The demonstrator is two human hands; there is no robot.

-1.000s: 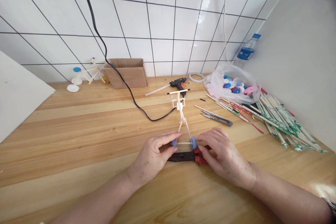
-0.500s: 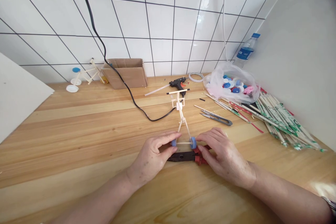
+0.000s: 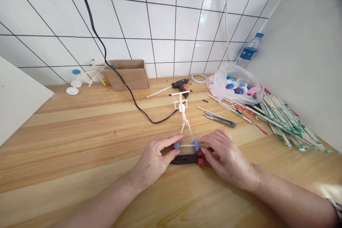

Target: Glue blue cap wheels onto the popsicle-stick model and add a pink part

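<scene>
Nearest, the left hand (image 3: 153, 162) and right hand (image 3: 229, 160) have their fingers (image 3: 171, 139) clamped on two blue bottle-cap wheels (image 3: 196, 145), just above black-and-red pliers (image 3: 184, 159). From there the wooden stick frame (image 3: 182, 121) lies along the bench (image 3: 80, 131), its long axis pointing away toward the hot glue gun (image 3: 181, 84) and the tiled wall (image 3: 160, 25).

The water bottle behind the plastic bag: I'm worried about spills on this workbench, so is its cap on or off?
On: a blue cap sits on the top of the water bottle, which stands upright.
</scene>
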